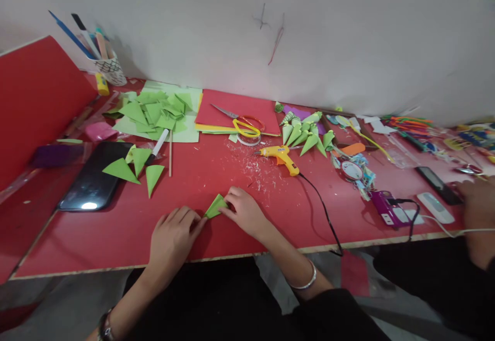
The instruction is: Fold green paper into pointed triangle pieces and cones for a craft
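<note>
A small green paper piece (215,206), folded to a narrow triangle, lies on the red table between my hands. My left hand (173,234) pinches its lower left tip, and my right hand (243,211) grips its right edge between thumb and fingers. Left of my hands lie several loose green paper petals (153,177), some resting over a black phone (95,178). Beyond my right hand rests a yellow glue gun (280,157), its black cord trailing over the table's front edge.
Behind lie a heap of green paper pieces (154,112), scissors (247,126) on red paper sheets (240,101), and several rolled green paper cones (305,134). A purple power adapter (386,209) sits at right, near another person's hand (477,202). A pen cup (111,69) stands back left.
</note>
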The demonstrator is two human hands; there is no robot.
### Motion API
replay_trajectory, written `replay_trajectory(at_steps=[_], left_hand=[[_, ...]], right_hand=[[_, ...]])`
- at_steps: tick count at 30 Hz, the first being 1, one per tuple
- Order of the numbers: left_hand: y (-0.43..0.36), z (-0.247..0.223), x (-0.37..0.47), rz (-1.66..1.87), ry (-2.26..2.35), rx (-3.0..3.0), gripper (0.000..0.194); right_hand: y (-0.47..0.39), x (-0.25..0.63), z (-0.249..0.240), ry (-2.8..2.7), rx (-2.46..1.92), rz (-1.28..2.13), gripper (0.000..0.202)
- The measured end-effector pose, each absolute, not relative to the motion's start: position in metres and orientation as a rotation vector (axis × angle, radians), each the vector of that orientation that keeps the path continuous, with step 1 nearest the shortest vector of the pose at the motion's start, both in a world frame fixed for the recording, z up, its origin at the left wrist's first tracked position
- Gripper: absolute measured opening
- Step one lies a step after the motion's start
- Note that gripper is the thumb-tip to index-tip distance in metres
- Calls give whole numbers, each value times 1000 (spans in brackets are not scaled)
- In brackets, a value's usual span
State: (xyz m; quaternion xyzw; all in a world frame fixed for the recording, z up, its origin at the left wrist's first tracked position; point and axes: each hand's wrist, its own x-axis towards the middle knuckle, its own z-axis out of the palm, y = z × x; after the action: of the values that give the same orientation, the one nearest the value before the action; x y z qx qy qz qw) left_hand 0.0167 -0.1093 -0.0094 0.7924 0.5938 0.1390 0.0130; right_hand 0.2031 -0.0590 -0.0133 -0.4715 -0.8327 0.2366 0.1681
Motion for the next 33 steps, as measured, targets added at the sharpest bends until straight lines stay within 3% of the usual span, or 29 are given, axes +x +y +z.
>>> replay_trajectory(at_steps=[20,33], left_hand=[[-109,-9,15,396,1802,2354,19],[-91,-6,-8,236,1457,2339,23]], right_hand=[[-57,197,-10,-2451,-1442,592,27],[-61,195,-13,-2433,-1455,524,21]])
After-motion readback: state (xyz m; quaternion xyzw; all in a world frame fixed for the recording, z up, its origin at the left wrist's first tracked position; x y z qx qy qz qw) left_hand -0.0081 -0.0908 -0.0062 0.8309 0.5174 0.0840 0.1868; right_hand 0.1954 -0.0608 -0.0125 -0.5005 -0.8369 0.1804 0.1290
